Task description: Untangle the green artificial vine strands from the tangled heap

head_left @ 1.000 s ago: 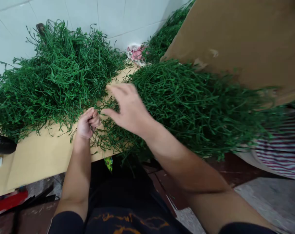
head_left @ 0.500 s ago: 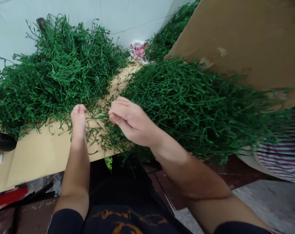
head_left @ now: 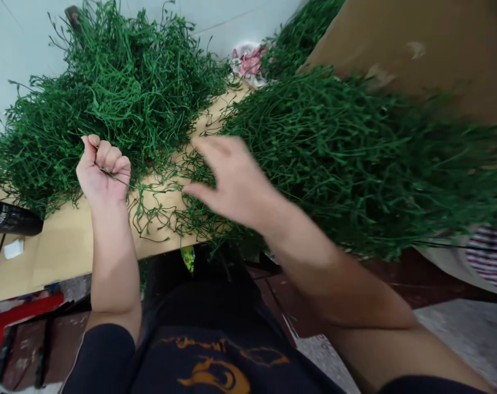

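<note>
Palm up, my left hand [head_left: 104, 169] has its fingers curled around a thin green stem [head_left: 116, 178] that crosses the palm. It is in front of the left heap of green stems [head_left: 121, 82]. My right hand [head_left: 227, 175], a little blurred, has its thumb and fingers spread apart with nothing visible between them. It hovers at the left edge of the right heap of green stems [head_left: 339, 148]. Loose stems [head_left: 154, 210] lie scattered on the tan board [head_left: 68, 241] between the two hands.
A black cylinder [head_left: 10, 218] and a small white piece [head_left: 13, 249] are at the left. A large cardboard sheet [head_left: 416, 49] leans at the back right. Pink and white cloth [head_left: 250, 60] sits by the wall. Striped fabric [head_left: 490, 257] shows at the right edge.
My left hand has moved left and turned palm up, with a stem now visible in it. My right hand has opened from a closed pinch. The whole view has shifted slightly.
</note>
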`<state>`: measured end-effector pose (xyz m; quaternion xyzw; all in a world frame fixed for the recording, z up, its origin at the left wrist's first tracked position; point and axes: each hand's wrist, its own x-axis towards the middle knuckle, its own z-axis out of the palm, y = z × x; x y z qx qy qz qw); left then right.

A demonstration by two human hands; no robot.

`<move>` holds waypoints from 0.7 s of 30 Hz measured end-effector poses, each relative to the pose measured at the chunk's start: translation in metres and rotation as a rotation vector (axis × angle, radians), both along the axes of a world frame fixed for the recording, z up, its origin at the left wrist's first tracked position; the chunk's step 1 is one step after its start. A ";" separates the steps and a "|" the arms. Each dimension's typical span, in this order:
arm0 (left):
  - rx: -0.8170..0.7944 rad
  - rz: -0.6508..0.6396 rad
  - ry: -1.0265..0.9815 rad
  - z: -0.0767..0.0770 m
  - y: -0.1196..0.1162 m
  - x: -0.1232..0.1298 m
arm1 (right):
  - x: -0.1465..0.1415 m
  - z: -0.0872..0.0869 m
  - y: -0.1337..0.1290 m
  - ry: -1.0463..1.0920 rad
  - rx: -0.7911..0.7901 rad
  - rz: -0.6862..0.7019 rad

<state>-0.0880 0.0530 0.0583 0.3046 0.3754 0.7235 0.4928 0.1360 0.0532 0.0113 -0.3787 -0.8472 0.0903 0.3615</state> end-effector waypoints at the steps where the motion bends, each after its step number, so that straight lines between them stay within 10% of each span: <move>1: 0.012 -0.007 0.002 0.001 0.000 0.000 | -0.021 -0.005 -0.006 0.010 -0.072 0.112; 6: 0.077 -0.018 0.044 -0.007 0.008 0.004 | -0.095 -0.027 -0.014 0.212 -0.476 0.405; 11: 0.139 -0.029 -0.011 -0.019 0.016 -0.006 | -0.092 -0.025 -0.011 0.447 -0.856 0.629; 21: 0.038 0.092 -0.006 -0.010 0.011 -0.015 | -0.050 -0.017 -0.004 0.555 -0.784 0.483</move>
